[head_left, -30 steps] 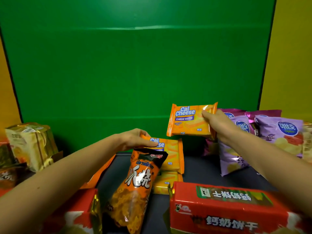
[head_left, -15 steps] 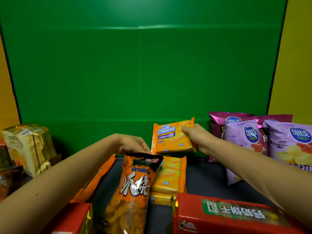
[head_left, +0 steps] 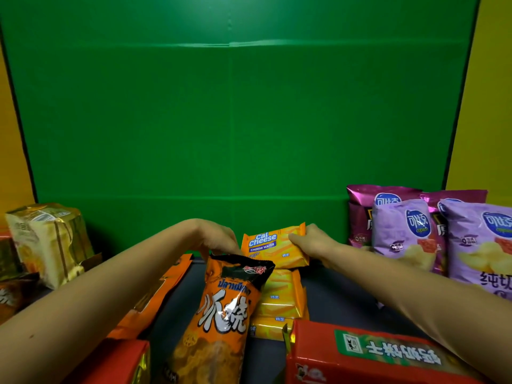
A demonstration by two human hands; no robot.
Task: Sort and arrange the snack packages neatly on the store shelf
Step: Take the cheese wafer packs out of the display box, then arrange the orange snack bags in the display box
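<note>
Both hands meet at the far centre of the dark shelf surface (head_left: 340, 295), close together with one package between them. Right hand (head_left: 313, 245) is clamped on the right edge of the Cal Cheese wafer pack (head_left: 273, 246), thumb on the front face, holding it upright just above a flat stack of matching yellow wafer packs (head_left: 282, 297). Left hand (head_left: 219, 239) is curled at the held pack's left edge, behind the top of the orange snack bag (head_left: 224, 314); whether it grips anything cannot be determined.

Largest item: the green back panel (head_left: 230, 120), spanning the far side. At the right stand the purple chip bags (head_left: 432, 234), upright in overlapping rows, well apart from the held pack. A red biscuit box (head_left: 368, 356) lies at the near right. The orange snack bag leans near centre, overlapping the stack. Gold-wrapped packages (head_left: 47, 242) sit at the far left.
</note>
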